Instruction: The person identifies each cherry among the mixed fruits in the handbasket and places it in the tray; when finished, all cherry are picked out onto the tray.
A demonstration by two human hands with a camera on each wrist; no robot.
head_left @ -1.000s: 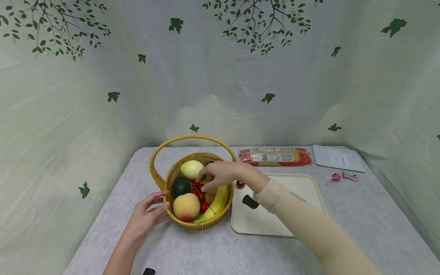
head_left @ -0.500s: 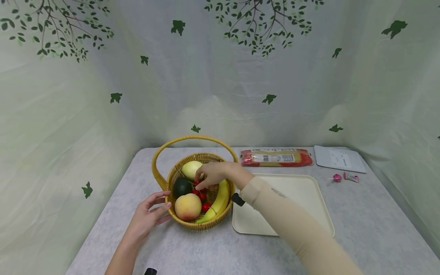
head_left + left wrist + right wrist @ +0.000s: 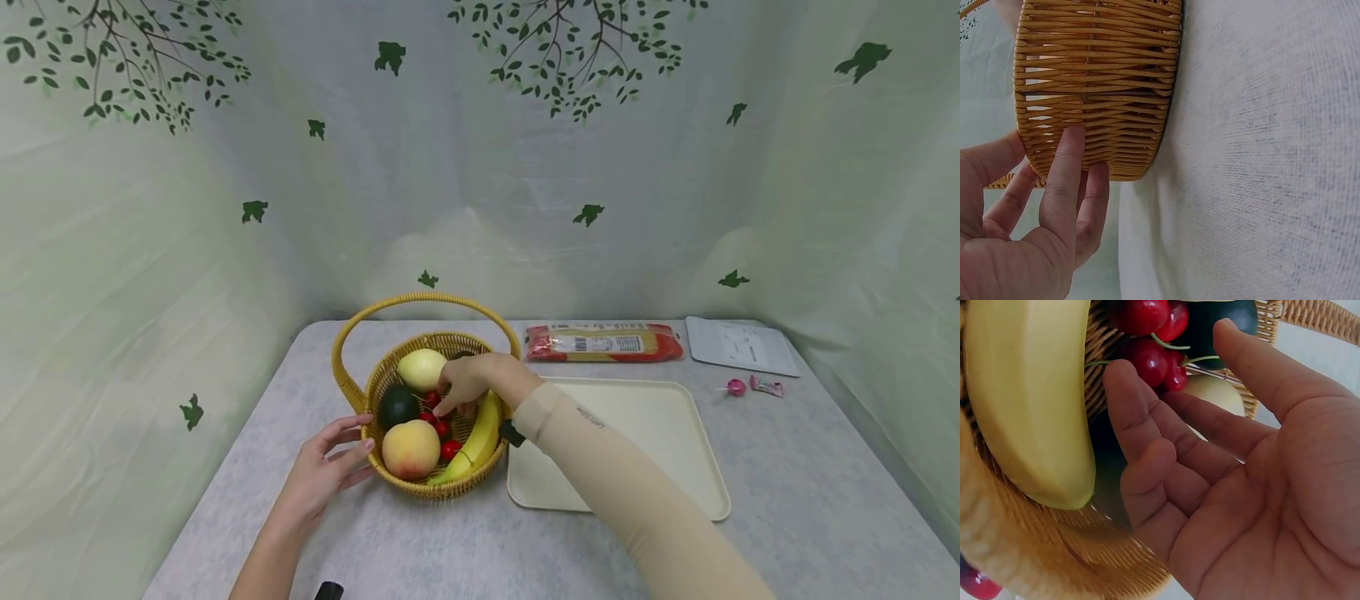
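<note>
A yellow woven basket with a tall handle holds a peach, a banana, red cherries, a dark green fruit and a pale yellow fruit. Against its left side rests my left hand; the left wrist view shows the fingers spread, tips on the weave. My right hand reaches inside over the cherries. In the right wrist view its thumb stands apart from loosely bent fingers, with nothing between them, and the fingertips come close to the stemmed cherries. Another dark fruit lies partly hidden behind this hand.
Right of the basket lies a cream tray, partly under the right sleeve. A cherry sits outside the basket in the right wrist view. Behind are a red-and-yellow packet, a grey-white pouch, a lollipop and a wrapped candy.
My right hand has shifted left, then lowered into the basket near the cherries. The right forearm now hides the cherry seen at the tray's left edge. My left hand stays at the basket.
</note>
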